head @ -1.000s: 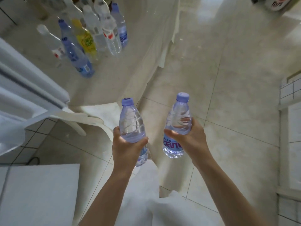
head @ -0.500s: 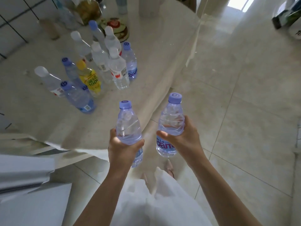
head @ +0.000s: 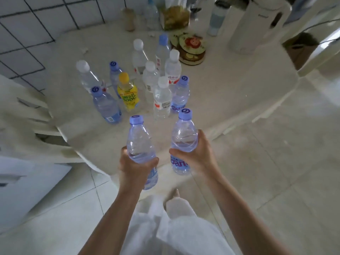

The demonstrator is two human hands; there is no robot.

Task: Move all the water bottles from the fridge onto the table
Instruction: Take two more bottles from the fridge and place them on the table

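Note:
My left hand [head: 133, 169] grips a clear water bottle with a lilac cap [head: 140, 142] around its middle, upright, over the near edge of the round white table [head: 230, 92]. My right hand [head: 197, 155] grips a second lilac-capped water bottle [head: 184, 137], also upright, just to the right of the first. On the table behind them stands a cluster of several water bottles [head: 161, 96] with white or lilac caps, and one yellow drink bottle [head: 127, 92] among them.
A tin with a printed lid [head: 191, 50], a jar [head: 176, 15], a small cup [head: 129, 19] and a white appliance [head: 255, 24] stand at the table's far side. White chairs [head: 24, 115] flank the table. A tiled wall [head: 27, 34] is at the left.
I have come closer to the table; both held bottles now hang over its near edge. The table and its bottles fill more of the view. My grips are unchanged.

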